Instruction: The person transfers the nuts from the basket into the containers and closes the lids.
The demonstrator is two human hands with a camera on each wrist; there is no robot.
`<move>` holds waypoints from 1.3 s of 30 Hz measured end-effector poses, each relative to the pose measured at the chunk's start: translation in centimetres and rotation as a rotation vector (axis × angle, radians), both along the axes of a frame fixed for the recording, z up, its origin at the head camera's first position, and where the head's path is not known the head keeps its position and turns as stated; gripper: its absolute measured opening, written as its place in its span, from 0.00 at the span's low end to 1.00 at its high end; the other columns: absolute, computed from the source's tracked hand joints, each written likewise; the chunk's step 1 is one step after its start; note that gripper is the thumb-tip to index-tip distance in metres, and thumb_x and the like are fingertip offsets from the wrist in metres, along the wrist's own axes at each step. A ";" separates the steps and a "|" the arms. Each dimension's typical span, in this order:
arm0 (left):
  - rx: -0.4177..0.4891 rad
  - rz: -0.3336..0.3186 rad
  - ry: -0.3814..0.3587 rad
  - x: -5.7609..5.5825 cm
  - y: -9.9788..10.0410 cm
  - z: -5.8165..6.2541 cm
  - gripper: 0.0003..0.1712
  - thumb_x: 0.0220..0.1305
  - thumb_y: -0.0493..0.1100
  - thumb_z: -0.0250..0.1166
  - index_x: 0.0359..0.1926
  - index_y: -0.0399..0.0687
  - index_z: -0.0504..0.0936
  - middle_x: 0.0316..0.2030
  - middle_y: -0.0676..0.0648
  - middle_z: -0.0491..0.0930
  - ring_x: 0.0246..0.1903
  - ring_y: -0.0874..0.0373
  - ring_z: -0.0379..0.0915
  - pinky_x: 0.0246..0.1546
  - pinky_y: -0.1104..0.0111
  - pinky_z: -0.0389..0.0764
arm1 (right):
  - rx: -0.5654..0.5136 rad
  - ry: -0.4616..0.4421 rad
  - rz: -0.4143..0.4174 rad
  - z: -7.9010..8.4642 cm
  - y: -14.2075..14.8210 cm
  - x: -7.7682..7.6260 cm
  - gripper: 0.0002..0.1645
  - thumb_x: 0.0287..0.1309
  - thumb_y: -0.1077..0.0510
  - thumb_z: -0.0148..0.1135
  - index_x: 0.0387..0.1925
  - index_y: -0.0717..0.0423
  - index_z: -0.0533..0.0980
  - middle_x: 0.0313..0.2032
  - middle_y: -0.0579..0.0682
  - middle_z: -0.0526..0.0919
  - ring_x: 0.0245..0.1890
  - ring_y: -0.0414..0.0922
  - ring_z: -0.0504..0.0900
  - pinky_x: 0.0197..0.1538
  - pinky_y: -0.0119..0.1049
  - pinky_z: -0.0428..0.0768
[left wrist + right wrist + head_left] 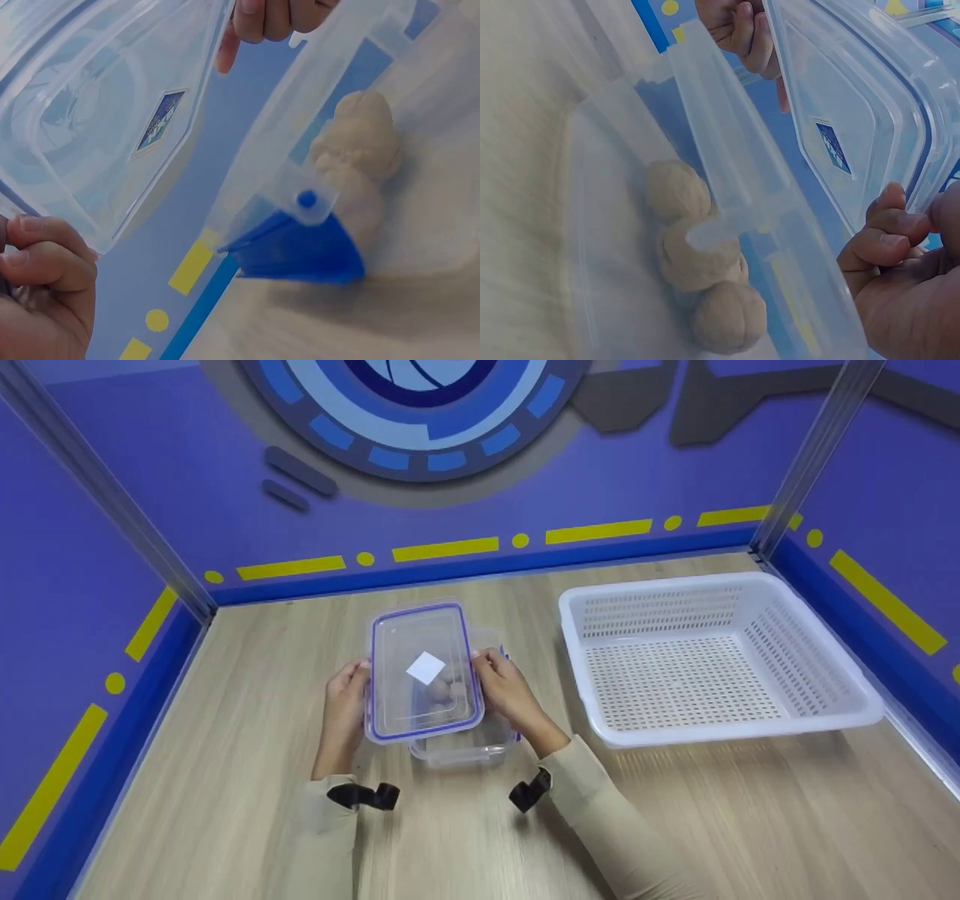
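Note:
Both hands hold a clear lid [397, 634] with a blue seal and a white label, raised and tilted over a clear plastic container [465, 754]. My left hand [345, 709] pinches the lid's left edge, and my right hand [511, 690] grips its right edge. Inside the container are several tan, round walnuts [697, 255], bunched together toward one side; through the lid they look blurred in the head view. A blue clip [300, 251] hangs outward from the container's side in the left wrist view.
To the right of the container stands a large white perforated basket [720, 737] on the wooden table [255, 720]. Blue panels [465, 510] with yellow marks enclose the table at the back and both sides.

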State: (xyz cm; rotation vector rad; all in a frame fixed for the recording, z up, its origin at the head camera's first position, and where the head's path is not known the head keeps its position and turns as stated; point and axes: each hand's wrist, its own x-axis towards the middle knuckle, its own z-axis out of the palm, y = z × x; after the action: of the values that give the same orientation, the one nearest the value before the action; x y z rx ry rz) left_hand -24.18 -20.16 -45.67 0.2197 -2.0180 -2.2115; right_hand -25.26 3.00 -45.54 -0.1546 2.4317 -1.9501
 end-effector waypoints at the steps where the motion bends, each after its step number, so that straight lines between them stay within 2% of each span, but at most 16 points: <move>1: 0.004 -0.002 0.002 -0.1 0.2 -0.1 0.21 0.73 0.40 0.47 0.57 0.26 0.72 0.32 0.51 0.81 0.30 0.64 0.79 0.34 0.73 0.83 | 0.004 0.006 -0.008 0.0 0.2 0.0 0.19 0.70 0.50 0.46 0.38 0.60 0.75 0.26 0.45 0.71 0.30 0.41 0.72 0.36 0.31 0.72; 5: 0.010 -0.020 0.004 -0.3 1.2 -0.2 0.21 0.74 0.40 0.47 0.58 0.28 0.73 0.39 0.46 0.83 0.34 0.63 0.81 0.38 0.71 0.84 | -0.012 0.006 -0.036 -0.3 1.2 -0.1 0.18 0.70 0.51 0.47 0.39 0.62 0.75 0.25 0.45 0.71 0.27 0.40 0.71 0.31 0.30 0.72; 7: 0.022 -0.032 0.001 -0.4 1.6 -0.3 0.21 0.74 0.40 0.47 0.58 0.30 0.74 0.39 0.47 0.84 0.34 0.63 0.81 0.37 0.72 0.84 | -0.009 0.006 -0.054 -0.4 1.6 0.0 0.18 0.70 0.52 0.48 0.41 0.63 0.75 0.27 0.46 0.73 0.28 0.40 0.72 0.32 0.31 0.74; 9: 0.031 -0.047 -0.011 -0.4 2.0 -0.4 0.21 0.74 0.41 0.48 0.59 0.31 0.74 0.33 0.50 0.83 0.28 0.65 0.79 0.28 0.75 0.82 | 0.006 0.011 -0.071 -0.5 2.0 0.0 0.18 0.70 0.52 0.48 0.44 0.63 0.75 0.30 0.48 0.76 0.31 0.41 0.74 0.36 0.32 0.75; 11: 0.043 -0.060 -0.024 -0.5 2.3 -0.5 0.21 0.73 0.41 0.48 0.58 0.32 0.74 0.24 0.54 0.79 0.19 0.67 0.73 0.18 0.78 0.75 | 0.011 0.004 -0.086 -0.6 2.4 0.0 0.18 0.69 0.52 0.48 0.45 0.62 0.76 0.33 0.49 0.79 0.33 0.41 0.75 0.40 0.32 0.76; 13: 0.051 -0.082 -0.032 -0.5 2.5 -0.5 0.20 0.73 0.41 0.48 0.57 0.32 0.75 0.19 0.55 0.72 0.14 0.67 0.66 0.10 0.78 0.66 | -0.017 -0.018 -0.094 -0.8 2.7 -0.1 0.18 0.69 0.52 0.49 0.45 0.62 0.76 0.32 0.49 0.80 0.31 0.41 0.76 0.38 0.32 0.77; 15: 0.047 -0.106 -0.033 -0.5 2.6 -0.5 0.18 0.74 0.42 0.48 0.53 0.32 0.75 0.17 0.56 0.67 0.11 0.67 0.61 0.08 0.79 0.61 | -0.067 -0.040 -0.102 -0.8 3.0 -0.3 0.18 0.68 0.52 0.51 0.44 0.64 0.77 0.28 0.47 0.79 0.28 0.39 0.76 0.32 0.30 0.77; 16: 0.046 -0.115 -0.033 -0.5 2.6 -0.4 0.17 0.74 0.42 0.47 0.51 0.32 0.75 0.17 0.56 0.67 0.12 0.67 0.61 0.09 0.78 0.61 | -0.092 -0.047 -0.108 -0.8 3.1 -0.3 0.18 0.67 0.53 0.51 0.43 0.65 0.78 0.25 0.46 0.77 0.25 0.39 0.75 0.29 0.28 0.76; 19: 0.037 -0.138 -0.031 -0.6 2.7 -0.2 0.18 0.75 0.42 0.47 0.54 0.35 0.74 0.18 0.55 0.66 0.14 0.67 0.61 0.11 0.78 0.62 | -0.171 -0.058 -0.124 -0.7 3.2 -0.5 0.17 0.66 0.55 0.53 0.41 0.68 0.78 0.21 0.43 0.74 0.21 0.37 0.73 0.23 0.26 0.74; 23: 0.050 -0.146 -0.028 -0.7 2.9 0.1 0.23 0.74 0.42 0.47 0.66 0.39 0.68 0.18 0.55 0.65 0.14 0.68 0.59 0.12 0.78 0.62 | -0.276 -0.061 -0.147 -0.7 3.3 -0.6 0.17 0.65 0.57 0.55 0.42 0.69 0.79 0.21 0.43 0.76 0.20 0.36 0.75 0.23 0.26 0.76; 25: 0.051 -0.144 -0.024 -0.8 3.0 0.3 0.24 0.74 0.41 0.48 0.67 0.41 0.67 0.18 0.55 0.64 0.14 0.68 0.59 0.13 0.79 0.61 | -0.317 -0.052 -0.163 -0.6 3.3 -0.6 0.17 0.65 0.57 0.56 0.43 0.69 0.80 0.21 0.43 0.77 0.20 0.36 0.76 0.23 0.26 0.77; 31: -0.048 -0.179 0.018 -0.7 2.9 0.7 0.25 0.75 0.43 0.45 0.71 0.48 0.63 0.20 0.54 0.63 0.16 0.67 0.59 0.15 0.78 0.63 | -0.343 0.002 -0.212 -0.4 3.3 -0.4 0.18 0.63 0.54 0.59 0.42 0.67 0.82 0.15 0.42 0.74 0.17 0.36 0.72 0.21 0.25 0.73; 33: -0.076 -0.194 0.035 -0.7 2.9 0.8 0.26 0.76 0.43 0.44 0.72 0.51 0.61 0.21 0.54 0.63 0.17 0.66 0.58 0.17 0.77 0.63 | -0.353 0.017 -0.223 -0.4 3.3 -0.4 0.18 0.62 0.54 0.60 0.44 0.66 0.83 0.17 0.42 0.76 0.18 0.35 0.72 0.21 0.25 0.73; 35: -0.100 -0.209 0.053 -0.6 2.9 0.9 0.27 0.76 0.42 0.43 0.73 0.53 0.58 0.23 0.53 0.62 0.19 0.65 0.58 0.19 0.77 0.64 | -0.367 0.033 -0.234 -0.4 3.3 -0.4 0.19 0.62 0.55 0.61 0.47 0.66 0.82 0.20 0.41 0.79 0.19 0.35 0.73 0.21 0.24 0.73; 39: -0.143 -0.235 0.076 -0.4 2.8 1.2 0.29 0.76 0.41 0.42 0.75 0.59 0.54 0.29 0.52 0.62 0.24 0.64 0.59 0.25 0.76 0.66 | -0.406 0.082 -0.233 -0.3 3.2 -0.4 0.19 0.63 0.59 0.60 0.50 0.68 0.79 0.17 0.39 0.76 0.14 0.32 0.68 0.17 0.22 0.67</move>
State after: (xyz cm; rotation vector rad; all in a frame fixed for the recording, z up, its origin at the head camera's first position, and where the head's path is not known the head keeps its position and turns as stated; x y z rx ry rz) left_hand -24.60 -17.32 -44.50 -0.1218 -2.2484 -2.1507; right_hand -25.70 6.23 -45.88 0.0490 2.1468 -2.5702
